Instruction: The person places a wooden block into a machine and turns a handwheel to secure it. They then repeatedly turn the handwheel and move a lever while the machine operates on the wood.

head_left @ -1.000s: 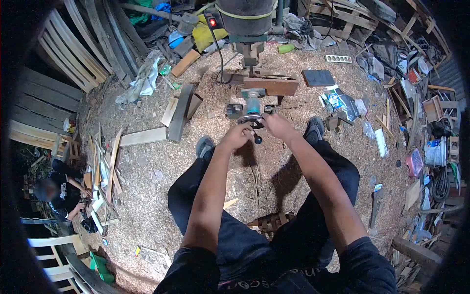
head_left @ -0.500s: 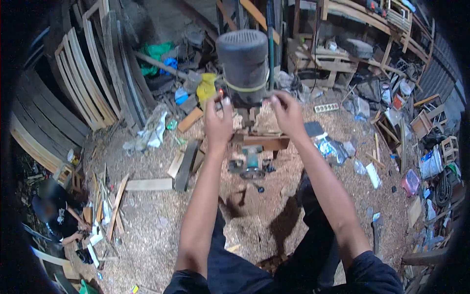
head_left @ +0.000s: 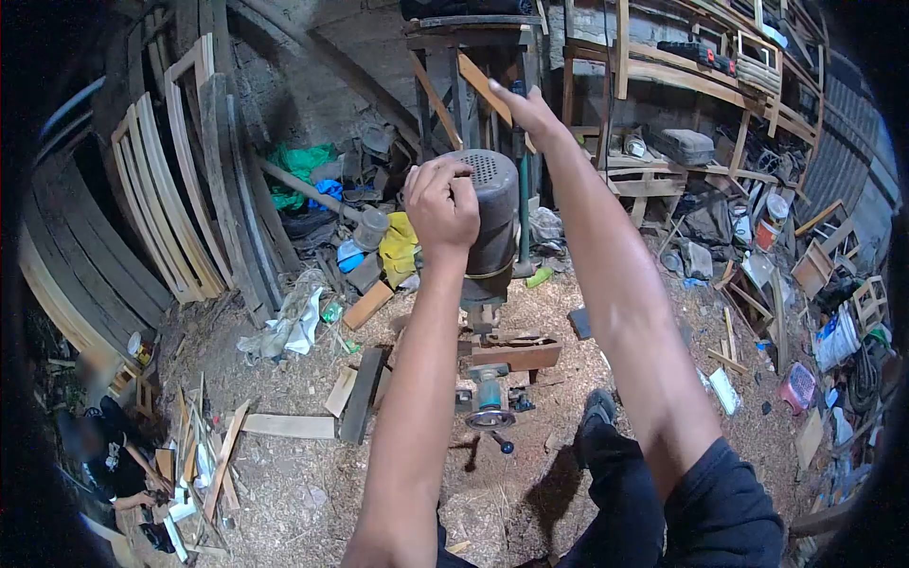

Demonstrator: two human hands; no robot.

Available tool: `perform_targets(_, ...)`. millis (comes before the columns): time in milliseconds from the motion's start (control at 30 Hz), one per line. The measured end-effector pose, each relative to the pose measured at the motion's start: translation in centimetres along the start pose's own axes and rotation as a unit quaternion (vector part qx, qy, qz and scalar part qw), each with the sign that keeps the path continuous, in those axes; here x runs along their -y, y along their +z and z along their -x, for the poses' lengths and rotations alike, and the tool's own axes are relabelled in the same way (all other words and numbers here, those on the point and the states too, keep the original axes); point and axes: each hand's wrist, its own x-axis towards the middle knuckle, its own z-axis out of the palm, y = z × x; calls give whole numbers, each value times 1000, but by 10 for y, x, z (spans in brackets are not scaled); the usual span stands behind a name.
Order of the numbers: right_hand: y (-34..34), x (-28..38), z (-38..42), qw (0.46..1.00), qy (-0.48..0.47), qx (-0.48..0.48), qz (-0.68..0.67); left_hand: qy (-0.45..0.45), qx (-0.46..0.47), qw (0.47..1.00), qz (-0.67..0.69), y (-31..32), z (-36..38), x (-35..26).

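Observation:
A dark machine with a cylindrical motor housing [head_left: 496, 227] and a vented top stands upright in front of me. My left hand [head_left: 441, 204] is raised at the housing's upper left side, its fingers curled in; whatever may be inside them is hidden. Higher up, my right hand [head_left: 528, 115] reaches past the housing with fingers stretched out, in front of a leaning orange-brown board [head_left: 483, 87]. I see nothing in it. Below the motor, a brown wood block [head_left: 517, 356] sits on the machine, above a metal handwheel [head_left: 490, 419] and a black-knobbed crank [head_left: 507, 447].
Wood shavings cover the floor [head_left: 284, 473]. Long planks [head_left: 90, 237] and curved frames lean at left. A person [head_left: 109, 454] crouches at lower left among wood scraps. A yellow cloth [head_left: 399, 246] lies behind the machine; wooden racks [head_left: 653, 76] and clutter line the right.
Both hands have risen from the lower sides of the motor housing. The left is now by its top; the right has moved higher and opened its fingers. The view has tilted upward.

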Motion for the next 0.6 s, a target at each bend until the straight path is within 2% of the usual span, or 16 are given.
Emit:
perform_targets(100,9,24,12,993,10,-66,-94,10,-10,1000,-8,-1,0,-1)
perform_targets(233,-22,48,58,970,112,1,-214,18,-16,1000,-18,2,4,5)
perform_targets(267,-22,28,53,975,91,-33,-201,17,-12,1000,-22,1,8,4)
perform_targets(300,-40,55,96,975,151,-17,-162,21,-10,999,-26,0,10,6)
perform_targets(367,-51,41,129,984,138,-37,-109,36,-29,998,-29,6,13,13)
perform_targets(433,-61,27,185,956,55,11,-288,38,-27,998,-45,3,22,13)
perform_targets(467,-72,16,218,970,15,12,-241,5,28,998,-59,-2,28,14)
perform_targets(567,-94,-16,302,970,-83,40,-227,-4,25,999,-33,-14,48,9)
perform_targets(600,-104,-11,325,982,-51,58,-173,-6,30,998,-54,-24,64,-3)
